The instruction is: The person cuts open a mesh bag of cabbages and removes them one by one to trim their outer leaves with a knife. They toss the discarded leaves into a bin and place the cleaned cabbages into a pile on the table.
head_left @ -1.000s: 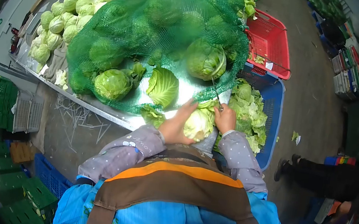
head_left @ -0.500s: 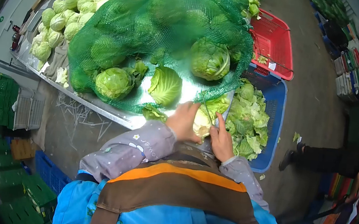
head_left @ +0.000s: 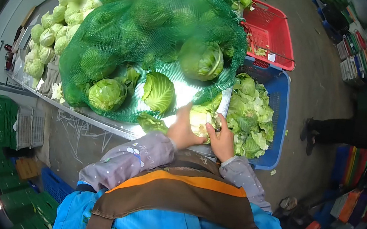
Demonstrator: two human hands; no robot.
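Observation:
My left hand (head_left: 182, 132) grips a pale trimmed cabbage (head_left: 200, 118) at the near edge of the metal table (head_left: 99, 123). My right hand (head_left: 220, 141) is pressed against the cabbage's right side, fingers closed around a knife whose blade is hidden behind the head. A cut cabbage (head_left: 157, 91) and a whole dark green cabbage (head_left: 106, 94) lie on green netting just left of my hands. A big green net sack (head_left: 158, 23) full of cabbages fills the table behind them.
A blue crate (head_left: 281, 104) heaped with loose leaves stands right of the table, a red basket (head_left: 273, 33) behind it. Trimmed cabbages (head_left: 45, 36) are piled at far left. Another person's legs (head_left: 344, 128) are at right. Green crates (head_left: 7, 114) stand on the floor at left.
The knife blade that stuck up above the cabbage has dropped out of sight. My right hand slid down along the head's right side. The person at right has stepped further away.

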